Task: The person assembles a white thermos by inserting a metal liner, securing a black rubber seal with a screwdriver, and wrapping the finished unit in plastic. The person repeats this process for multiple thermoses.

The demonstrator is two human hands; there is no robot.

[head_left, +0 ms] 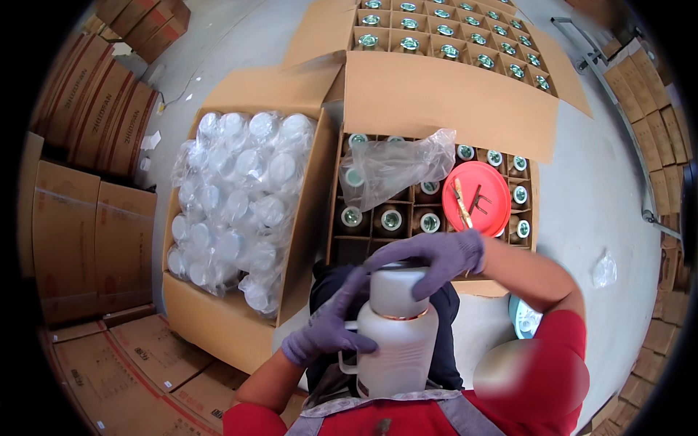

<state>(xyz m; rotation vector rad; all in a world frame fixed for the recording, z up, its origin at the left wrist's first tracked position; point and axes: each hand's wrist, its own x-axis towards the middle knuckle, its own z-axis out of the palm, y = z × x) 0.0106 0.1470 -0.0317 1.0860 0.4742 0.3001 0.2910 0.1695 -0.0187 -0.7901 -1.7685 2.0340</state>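
Lengthwise outward, white jug (396,352), cap (392,292) pointing away

smooth matt jug (396,356) (metallic-looking band (400,318)), crinkled glossy plastic bag (396,166), matt cardboard carton (214,330)

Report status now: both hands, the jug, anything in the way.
Left hand on white jug, handle side. Right hand gripping jug's top. Red round dish and clear plastic bag lie beyond; nothing seen between hands and jug.
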